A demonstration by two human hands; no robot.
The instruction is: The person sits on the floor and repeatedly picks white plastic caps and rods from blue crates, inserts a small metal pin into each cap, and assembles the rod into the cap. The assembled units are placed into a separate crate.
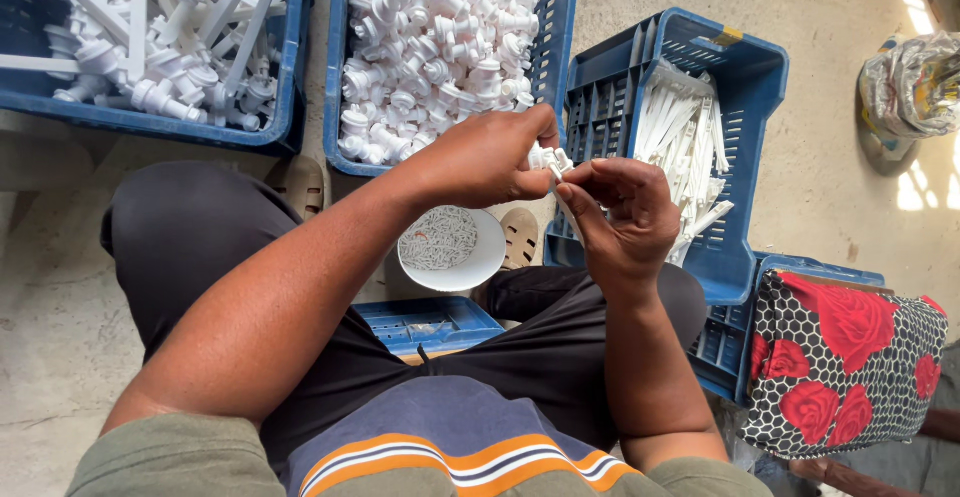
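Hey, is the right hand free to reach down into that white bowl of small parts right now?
Probably not right away. The right hand is pinching a small white plastic part together with the left hand. The white bowl sits uncovered just below both.

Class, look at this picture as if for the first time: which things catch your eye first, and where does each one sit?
Two hands, left hand and right hand, meet at the centre on a small white plastic part. Above them a blue crate brims with white fittings. At the lower right lies a rose-patterned cushion.
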